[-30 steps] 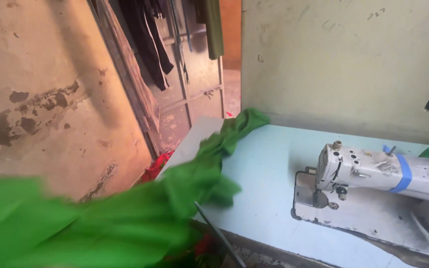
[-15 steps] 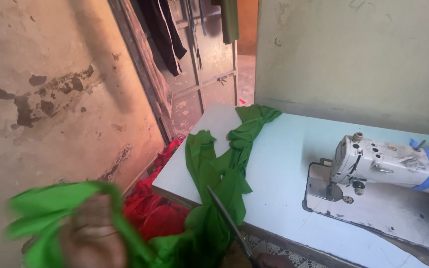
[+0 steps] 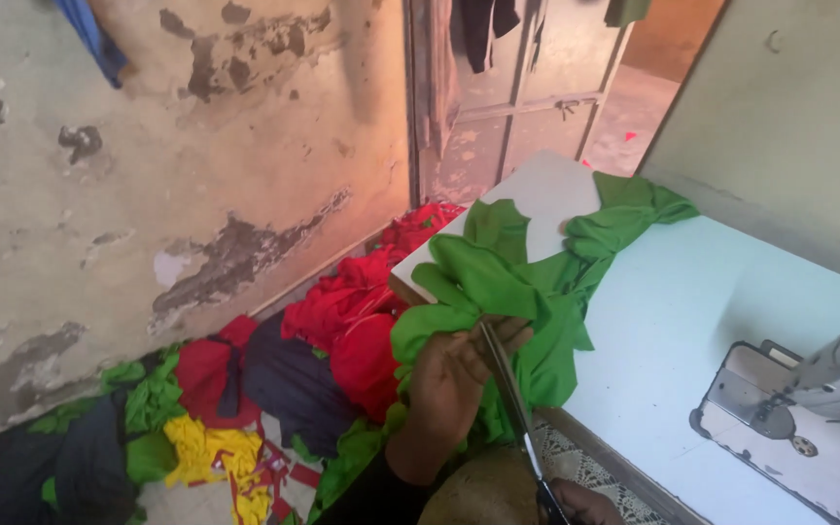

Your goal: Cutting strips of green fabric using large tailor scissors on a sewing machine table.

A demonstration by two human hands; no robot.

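A bunch of green cloth (image 3: 498, 282) is being gripped by the left hand (image 3: 454, 374) at the desk (image 3: 692, 292) edge, kept taut for the scissors (image 3: 512, 408) being clasped by the right hand (image 3: 580, 506) at six o'clock.

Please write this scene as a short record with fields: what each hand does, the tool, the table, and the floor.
left hand: grips a bunch of green fabric at the table edge
right hand: holds scissors, blades pointing up at the fabric
table: pale blue top, sewing machine at the right
floor: heap of cloth pieces, red, dark, green, yellow, by the peeling wall
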